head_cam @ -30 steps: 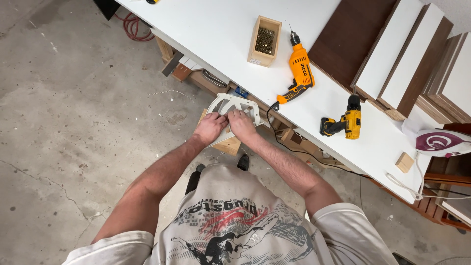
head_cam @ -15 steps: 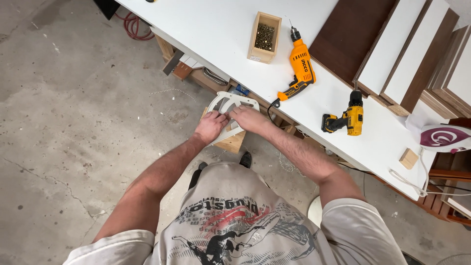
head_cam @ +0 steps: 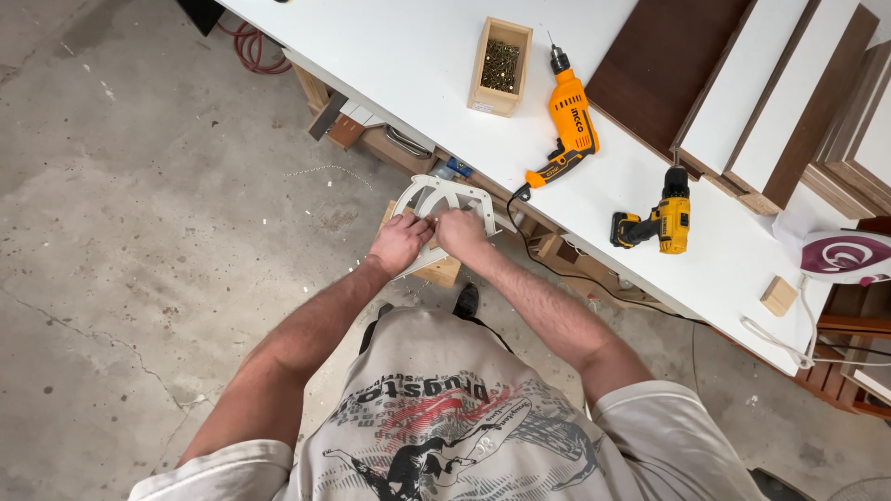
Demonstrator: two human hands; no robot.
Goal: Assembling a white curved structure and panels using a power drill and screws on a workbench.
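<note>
Left hand (head_cam: 399, 243) grips the pale, cut-out, rounded plastic frame (head_cam: 444, 197) with fingers curled shut on it; right hand (head_cam: 461, 232) pinches it alongside, just off the white worktop (head_cam: 418, 56) edge. At two o'clock lies an orange corded drill (head_cam: 568, 125).

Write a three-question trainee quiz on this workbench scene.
1. True or false: both hands grip the white openwork frame.
2. How many drills lie on the white workbench?
3. The wooden box of screws sits: A) on the floor B) on the bench beside the orange corded drill C) beside the clothes iron.

Key: 1 true; 2 two, counting the yellow cordless drill; 3 B.
</note>
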